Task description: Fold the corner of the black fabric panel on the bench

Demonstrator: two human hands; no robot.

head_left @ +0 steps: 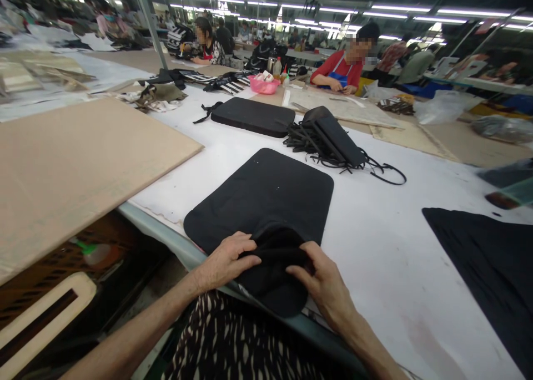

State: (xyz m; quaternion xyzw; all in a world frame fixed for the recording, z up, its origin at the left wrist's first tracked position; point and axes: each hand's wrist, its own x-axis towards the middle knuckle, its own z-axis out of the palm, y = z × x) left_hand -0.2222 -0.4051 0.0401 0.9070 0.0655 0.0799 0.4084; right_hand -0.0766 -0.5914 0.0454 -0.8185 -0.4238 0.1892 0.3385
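A small rounded black fabric piece [272,277] hangs over the near edge of the white table [383,247]. My left hand [227,261] grips its left side, fingers curled over the top. My right hand [320,283] pinches its right side. Just beyond it a flat black fabric panel with rounded corners [266,197] lies on the table, touching the small piece.
A brown cardboard sheet [75,163] covers the left. Farther back lie a black pad [254,116] and a stack of black pieces with straps [333,141]. A dark cloth [487,258] lies at right. A pink bowl [263,84] and several seated workers are at the far end.
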